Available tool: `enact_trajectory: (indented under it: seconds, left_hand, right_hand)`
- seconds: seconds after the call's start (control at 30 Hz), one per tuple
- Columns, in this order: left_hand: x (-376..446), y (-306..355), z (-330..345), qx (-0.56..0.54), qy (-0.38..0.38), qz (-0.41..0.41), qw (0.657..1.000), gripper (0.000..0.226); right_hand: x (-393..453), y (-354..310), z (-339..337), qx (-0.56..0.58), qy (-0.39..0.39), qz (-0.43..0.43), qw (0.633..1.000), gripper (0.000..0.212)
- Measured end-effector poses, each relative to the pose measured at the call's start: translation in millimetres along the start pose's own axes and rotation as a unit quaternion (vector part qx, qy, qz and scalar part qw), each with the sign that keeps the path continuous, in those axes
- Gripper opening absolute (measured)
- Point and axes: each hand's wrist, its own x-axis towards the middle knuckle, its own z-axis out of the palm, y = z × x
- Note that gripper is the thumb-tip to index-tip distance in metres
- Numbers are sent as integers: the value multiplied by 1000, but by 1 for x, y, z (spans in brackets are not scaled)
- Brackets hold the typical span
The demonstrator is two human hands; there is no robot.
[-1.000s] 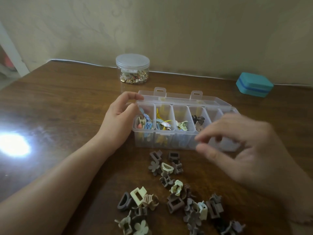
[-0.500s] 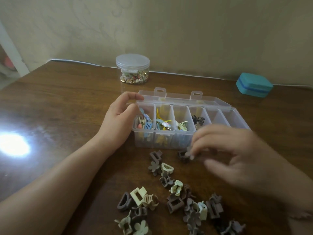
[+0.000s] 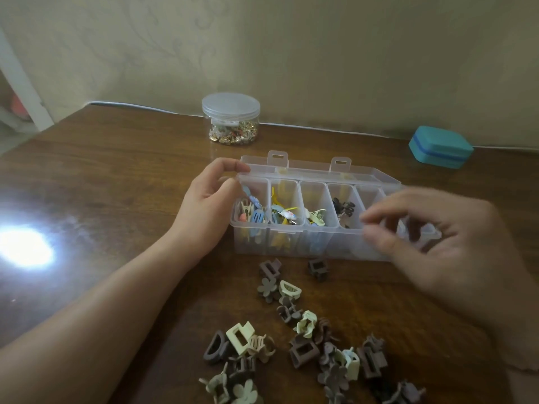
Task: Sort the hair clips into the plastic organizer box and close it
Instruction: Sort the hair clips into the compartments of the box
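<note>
The clear plastic organizer box (image 3: 294, 246) stands open on the table, its lid (image 3: 318, 169) folded back. Its left compartments hold coloured hair clips (image 3: 253, 214), and dark clips (image 3: 344, 206) lie in the fourth. My left hand (image 3: 210, 205) grips the box's left end, thumb and fingers on the rim. My right hand (image 3: 437, 246) hovers over the box's right end with fingers curled; a small mauve clip (image 3: 420, 243) shows blurred inside its grip. Several brown, grey and pale green claw clips (image 3: 303, 348) lie loose in front of the box, one brown clip (image 3: 318, 269) close to its front wall.
A round clear jar (image 3: 231, 119) of small gold pieces stands behind the box. A teal case (image 3: 440, 147) sits at the back right by the wall. A bright light reflection (image 3: 24, 247) glares on the wooden table (image 3: 116, 176) at the left.
My right hand dropped from the box to the loose clips, pinched at one near the front wall, then rose back over the box's right end. My left hand stayed put.
</note>
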Motion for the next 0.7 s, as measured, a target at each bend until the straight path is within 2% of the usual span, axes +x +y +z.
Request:
enact_trajectory:
  seconds: [0.1, 0.2, 0.37, 0.43, 0.53, 0.6, 0.7]
  left_hand:
    - [1, 0, 0, -6, 0, -2, 1000, 28]
    - [1, 0, 0, -3, 1, 0, 1000, 28]
    - [1, -1, 0, 1, 3, 1, 1000, 29]
    - [0, 0, -1, -1, 0, 1, 1000, 28]
    - [0, 1, 0, -1, 0, 3, 1000, 28]
    - [0, 1, 0, -5, 0, 1, 1000, 28]
    - [0, 1, 0, -2, -1, 2, 1000, 28]
  right_hand:
    - [-4, -4, 8, -2, -135, -21, 991, 20]
    - [-5, -7, 20, -50, -209, -32, 976, 32]
    - [-5, -6, 38, -107, -232, -37, 966, 37]
    - [-5, -6, 38, -91, -236, -6, 968, 35]
    - [-3, -4, 31, -69, -259, -10, 963, 26]
    - [-1, -6, 22, -8, -219, -22, 975, 21]
    - [-1, -1, 9, 19, -7, -31, 999, 20]
